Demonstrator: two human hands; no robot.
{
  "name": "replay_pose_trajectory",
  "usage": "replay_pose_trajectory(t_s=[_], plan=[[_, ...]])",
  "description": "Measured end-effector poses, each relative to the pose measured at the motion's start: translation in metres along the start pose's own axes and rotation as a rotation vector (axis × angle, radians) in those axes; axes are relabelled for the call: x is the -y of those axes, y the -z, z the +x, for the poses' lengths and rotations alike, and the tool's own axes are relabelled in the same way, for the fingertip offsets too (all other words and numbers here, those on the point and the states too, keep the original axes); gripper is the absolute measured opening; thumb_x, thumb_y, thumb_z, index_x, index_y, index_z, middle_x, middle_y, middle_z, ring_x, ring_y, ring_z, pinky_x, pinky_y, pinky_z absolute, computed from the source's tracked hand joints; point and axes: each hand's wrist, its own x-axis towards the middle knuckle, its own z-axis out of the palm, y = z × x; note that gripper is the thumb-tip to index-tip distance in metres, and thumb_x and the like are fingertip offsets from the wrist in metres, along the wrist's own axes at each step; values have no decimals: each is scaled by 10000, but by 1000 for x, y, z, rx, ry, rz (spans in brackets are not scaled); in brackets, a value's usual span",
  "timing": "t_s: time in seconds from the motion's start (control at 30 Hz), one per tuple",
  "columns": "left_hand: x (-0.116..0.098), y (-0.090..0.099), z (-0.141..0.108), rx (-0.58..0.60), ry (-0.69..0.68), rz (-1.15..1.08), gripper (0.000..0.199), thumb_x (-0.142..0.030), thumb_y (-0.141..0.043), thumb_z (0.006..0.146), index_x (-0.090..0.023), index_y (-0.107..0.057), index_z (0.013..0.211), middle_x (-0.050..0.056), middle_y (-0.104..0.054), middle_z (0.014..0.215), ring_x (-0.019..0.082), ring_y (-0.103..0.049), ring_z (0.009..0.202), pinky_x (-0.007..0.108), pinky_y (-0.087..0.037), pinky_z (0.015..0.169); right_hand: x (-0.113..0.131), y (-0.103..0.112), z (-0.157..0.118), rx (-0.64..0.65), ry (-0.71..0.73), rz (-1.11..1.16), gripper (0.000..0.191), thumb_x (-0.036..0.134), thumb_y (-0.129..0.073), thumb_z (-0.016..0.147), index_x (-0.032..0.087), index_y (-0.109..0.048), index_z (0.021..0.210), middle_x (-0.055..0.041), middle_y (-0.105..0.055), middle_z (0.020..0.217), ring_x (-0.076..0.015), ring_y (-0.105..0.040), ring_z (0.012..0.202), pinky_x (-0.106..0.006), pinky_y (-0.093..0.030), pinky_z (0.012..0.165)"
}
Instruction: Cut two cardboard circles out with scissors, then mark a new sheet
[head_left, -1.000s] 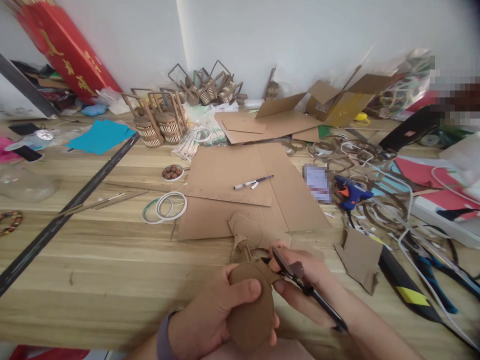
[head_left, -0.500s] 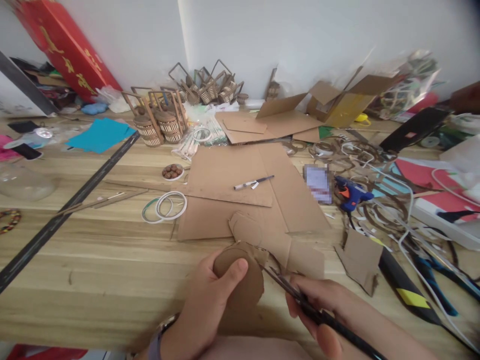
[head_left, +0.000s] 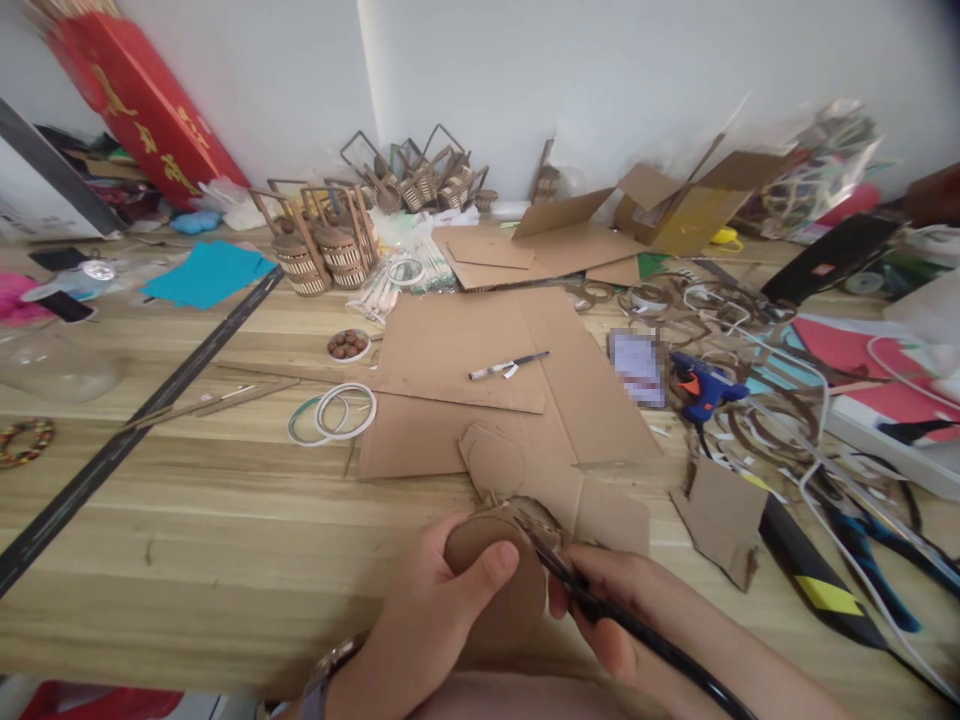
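Note:
Near the front edge of the table, my left hand grips a round brown cardboard disc, its thumb pressed on the top face. My right hand is closed round the handles of black scissors, whose blades reach the disc's upper edge. A thin strip of cardboard curls up beside the blades. Just beyond lies a cut cardboard piece with a circle drawn on it. A pen rests on the large cardboard sheet farther back.
Tape rings and a bowl of brown beads lie left of the sheet. To the right are a blue glue gun, a cardboard scrap, pliers and cables. Small woven baskets stand at the back.
My left hand and the disc have shifted slightly right and down. The scissors and my right hand have moved left, bringing the blades against the disc's edge.

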Motion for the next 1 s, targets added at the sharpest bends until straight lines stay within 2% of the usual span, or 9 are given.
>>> replay_pose_trajectory(t_s=[0.13,0.23,0.37,0.5,0.6,0.8,1.0], plan=[[-1,0,-1,13,30,51,453,-542,-719,746,-150,-712,972,78,-780,898,253,-696,831,282,-517,674,10,-1,2,14,76,47,781,934,-298,776,195,-554,790,24,-413,677,-139,-356,612,-272,-254,515],[-1,0,0,6,35,82,447,-543,-709,757,-147,-709,964,81,-775,888,253,-693,828,285,-514,675,14,0,3,39,65,78,757,933,-300,771,203,-499,748,43,-367,641,-122,-307,571,-266,-242,486],[0,-1,0,24,28,41,435,-541,-718,751,-150,-719,941,76,-771,851,240,-687,784,280,-512,657,13,0,2,80,75,157,719,923,-306,778,225,-463,714,50,-407,567,-120,-346,507,-261,-274,454],[3,-1,0,50,25,-40,427,-537,-734,748,-157,-730,941,65,-770,841,224,-684,758,266,-511,636,14,0,1,53,114,140,705,910,-297,792,231,-477,741,34,-439,630,-139,-382,551,-269,-315,486],[4,0,0,45,27,-28,422,-539,-739,745,-159,-734,928,58,-766,823,217,-678,747,258,-507,628,16,0,1,63,105,130,708,914,-273,779,235,-465,721,36,-433,605,-144,-372,533,-280,-309,479],[4,0,-1,56,34,-46,431,-551,-745,737,-165,-733,930,51,-761,819,213,-672,748,248,-504,623,16,-1,2,80,114,152,718,911,-283,799,225,-493,759,48,-424,577,-115,-351,456,-275,-304,442],[2,0,-2,58,22,-18,412,-541,-731,749,-163,-732,914,44,-750,791,207,-658,729,248,-490,617,8,-5,2,59,105,185,792,952,-280,749,207,-545,779,33,-459,568,-104,-360,436,-255,-304,395]])
